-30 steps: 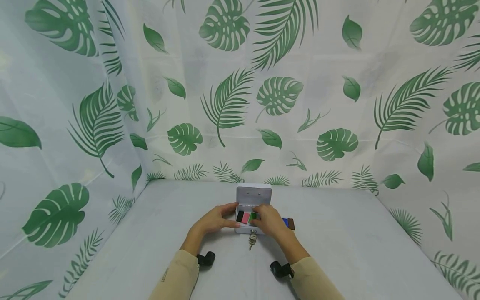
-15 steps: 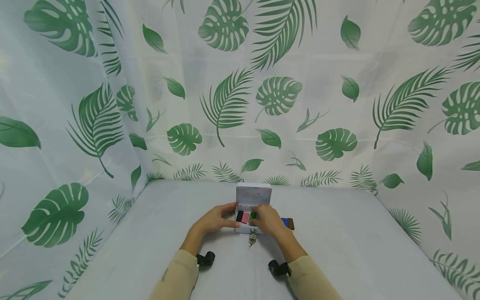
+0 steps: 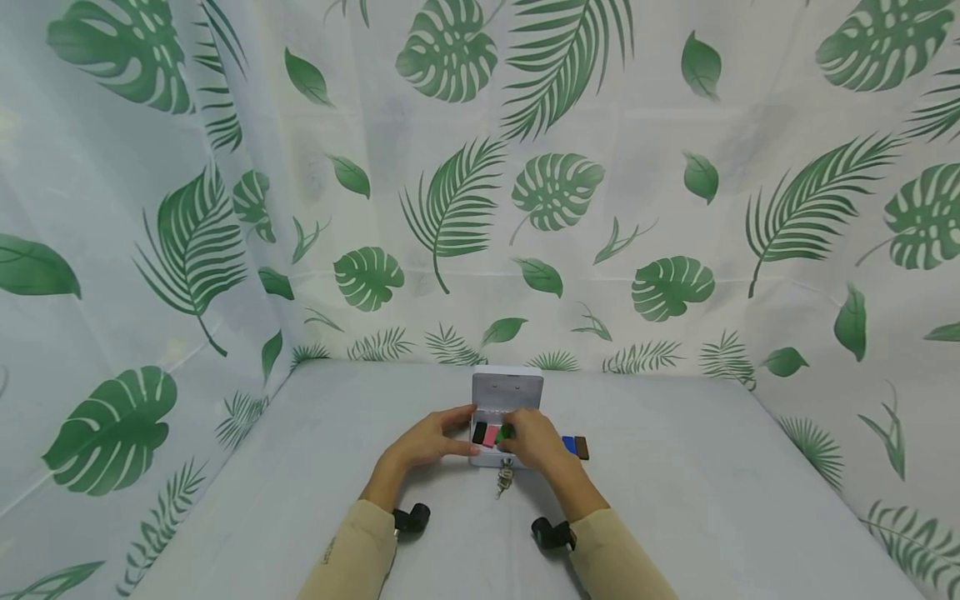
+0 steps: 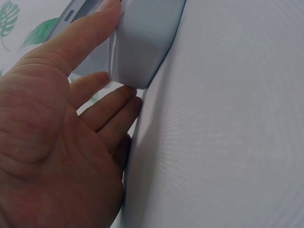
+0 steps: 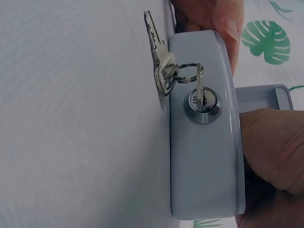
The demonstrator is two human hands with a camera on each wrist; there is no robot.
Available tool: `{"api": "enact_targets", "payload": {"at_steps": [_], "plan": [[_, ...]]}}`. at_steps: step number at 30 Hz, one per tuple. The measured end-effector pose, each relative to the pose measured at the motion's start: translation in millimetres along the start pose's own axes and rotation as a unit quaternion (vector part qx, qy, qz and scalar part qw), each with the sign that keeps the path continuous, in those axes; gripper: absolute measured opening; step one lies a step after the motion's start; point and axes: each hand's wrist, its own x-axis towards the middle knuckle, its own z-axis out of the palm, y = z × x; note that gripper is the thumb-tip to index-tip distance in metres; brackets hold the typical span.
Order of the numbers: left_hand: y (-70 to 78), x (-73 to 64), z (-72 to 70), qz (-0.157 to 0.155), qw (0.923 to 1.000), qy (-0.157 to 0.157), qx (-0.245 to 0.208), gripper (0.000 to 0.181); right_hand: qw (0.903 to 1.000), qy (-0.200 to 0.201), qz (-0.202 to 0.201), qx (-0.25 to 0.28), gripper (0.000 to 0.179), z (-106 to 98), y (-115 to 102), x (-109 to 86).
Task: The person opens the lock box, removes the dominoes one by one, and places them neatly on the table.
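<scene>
A small grey metal cash box stands on the table with its lid raised. A black block, a pink block and a green block lie side by side inside. My left hand holds the box's left end, thumb at the front rim and index finger at the back corner. Inside the box, my right hand pinches the green block; its fingertips are hidden in the right wrist view. A key sits in the front lock, and a second key hangs from its ring.
To the right of the box, partly behind the right hand, lie a blue block and a brown block. A white cloth covers the table. Leaf-printed curtains rise at the back and sides.
My right forearm has swung slightly to the left, and the right fingers have shifted a little over the green block. The left hand and the box stay where they were.
</scene>
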Motion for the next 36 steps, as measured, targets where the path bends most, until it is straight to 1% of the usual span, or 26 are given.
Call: {"api": "enact_targets", "payload": {"at_steps": [10,15,19,28,36], "plan": [[0.5,-0.3,0.1,0.003,1.0000,-0.001,-0.004,0.087,0.9999,-0.013,0.000,0.007,0.021,-2.3,0.4,0.7],[1.4,-0.5,-0.2,0.006,1.0000,-0.001,-0.007,0.086,0.9999,-0.011,-0.004,0.003,0.016,-1.2,1.9,2.0],[1.6,-0.3,0.2,0.003,0.9999,-0.001,-0.011,0.086,0.9999,-0.009,-0.001,0.012,0.013,-0.8,2.3,2.1],[0.9,-0.2,1.5,-0.004,0.9999,0.001,-0.011,0.086,0.9999,-0.003,-0.005,0.016,0.016,2.4,5.2,3.4],[0.7,-0.2,1.5,-0.001,0.9999,0.001,-0.011,0.087,0.9998,-0.001,-0.011,0.019,0.016,2.7,6.1,3.0]]}}
